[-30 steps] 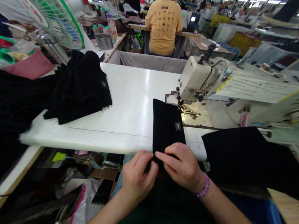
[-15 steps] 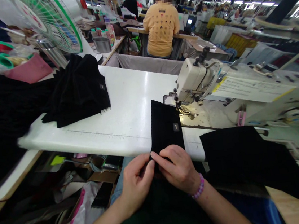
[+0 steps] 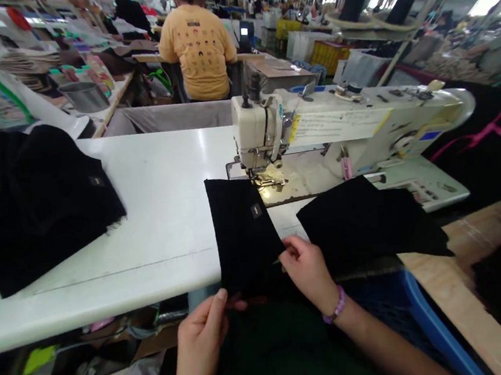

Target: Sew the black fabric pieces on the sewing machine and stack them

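The black cloth panel (image 3: pixel 244 231) lies centre frame on the white sewing table (image 3: pixel 145 224), its top corner near the presser foot (image 3: pixel 261 177). The right hand's (image 3: pixel 307 275) fingers pinch its lower edge; the left hand's (image 3: pixel 201 345) sit loosely apart, grip unclear. So light a hold could let the panel slip askew, onto the black cloth (image 3: pixel 364 222) beside it

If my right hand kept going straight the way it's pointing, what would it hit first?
Most likely the black fabric piece with the small label. The right hand points up and left at it, fingertips at its lower right edge; depth hides whether they touch.
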Action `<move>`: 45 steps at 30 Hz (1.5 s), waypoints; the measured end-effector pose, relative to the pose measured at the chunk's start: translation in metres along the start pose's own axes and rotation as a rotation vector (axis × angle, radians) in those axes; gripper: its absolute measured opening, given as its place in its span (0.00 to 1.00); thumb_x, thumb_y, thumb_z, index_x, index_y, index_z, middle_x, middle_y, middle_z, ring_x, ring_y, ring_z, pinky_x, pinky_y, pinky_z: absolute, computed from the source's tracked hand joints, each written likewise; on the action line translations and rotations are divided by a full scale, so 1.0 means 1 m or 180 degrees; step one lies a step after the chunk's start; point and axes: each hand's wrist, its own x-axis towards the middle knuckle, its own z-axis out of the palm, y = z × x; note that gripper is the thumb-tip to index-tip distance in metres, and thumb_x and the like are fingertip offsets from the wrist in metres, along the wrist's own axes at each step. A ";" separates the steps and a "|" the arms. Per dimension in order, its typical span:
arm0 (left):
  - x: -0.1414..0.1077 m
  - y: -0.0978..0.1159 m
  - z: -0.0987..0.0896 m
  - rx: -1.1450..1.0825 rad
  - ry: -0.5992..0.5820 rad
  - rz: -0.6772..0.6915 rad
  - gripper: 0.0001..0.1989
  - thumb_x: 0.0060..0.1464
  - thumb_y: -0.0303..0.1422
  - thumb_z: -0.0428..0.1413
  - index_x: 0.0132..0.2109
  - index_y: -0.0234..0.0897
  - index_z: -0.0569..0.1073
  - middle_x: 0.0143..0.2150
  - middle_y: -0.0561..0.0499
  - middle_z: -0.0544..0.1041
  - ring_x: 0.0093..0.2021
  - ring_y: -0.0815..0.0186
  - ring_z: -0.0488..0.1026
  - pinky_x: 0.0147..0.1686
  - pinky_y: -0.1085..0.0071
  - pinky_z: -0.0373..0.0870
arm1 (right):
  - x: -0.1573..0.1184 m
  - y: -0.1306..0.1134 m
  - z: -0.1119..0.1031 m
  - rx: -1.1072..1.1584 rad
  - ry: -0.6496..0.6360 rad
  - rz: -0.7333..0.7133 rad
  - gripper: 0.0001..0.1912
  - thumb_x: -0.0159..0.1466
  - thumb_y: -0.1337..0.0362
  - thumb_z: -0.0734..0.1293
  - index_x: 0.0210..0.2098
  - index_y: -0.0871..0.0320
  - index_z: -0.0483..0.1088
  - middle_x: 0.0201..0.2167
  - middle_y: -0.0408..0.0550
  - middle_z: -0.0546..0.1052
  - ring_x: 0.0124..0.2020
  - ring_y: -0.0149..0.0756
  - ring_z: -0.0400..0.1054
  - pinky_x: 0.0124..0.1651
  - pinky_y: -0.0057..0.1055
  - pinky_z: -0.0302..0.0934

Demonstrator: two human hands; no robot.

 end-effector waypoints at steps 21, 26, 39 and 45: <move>0.001 0.002 -0.008 0.0584 0.0585 0.0520 0.25 0.55 0.52 0.54 0.23 0.36 0.74 0.17 0.54 0.65 0.19 0.68 0.61 0.20 0.72 0.57 | 0.000 -0.004 -0.012 0.1342 -0.0796 0.1122 0.20 0.58 0.47 0.68 0.25 0.58 0.66 0.14 0.37 0.70 0.10 0.21 0.55 0.11 0.18 0.43; 0.002 0.037 0.003 0.2105 0.0874 0.3023 0.12 0.60 0.37 0.58 0.29 0.38 0.71 0.25 0.54 0.71 0.26 0.68 0.67 0.30 0.70 0.65 | 0.002 -0.008 -0.015 0.1386 -0.0873 0.1132 0.20 0.57 0.46 0.68 0.26 0.57 0.66 0.13 0.36 0.70 0.09 0.21 0.54 0.11 0.18 0.41; 0.036 0.055 0.049 0.3196 -0.0065 0.4204 0.06 0.63 0.26 0.54 0.43 0.34 0.75 0.36 0.48 0.78 0.36 0.60 0.71 0.34 0.64 0.67 | -0.006 0.002 -0.023 -0.0243 -0.0167 -0.0703 0.14 0.70 0.58 0.58 0.45 0.59 0.71 0.28 0.46 0.77 0.24 0.33 0.71 0.26 0.29 0.64; 0.038 0.086 0.045 0.3311 -0.0658 0.3730 0.07 0.61 0.28 0.54 0.39 0.38 0.77 0.35 0.49 0.78 0.36 0.60 0.72 0.36 0.62 0.69 | 0.003 -0.001 -0.031 -0.1802 0.0430 -0.3039 0.08 0.70 0.70 0.62 0.39 0.57 0.73 0.40 0.51 0.79 0.43 0.39 0.72 0.46 0.37 0.67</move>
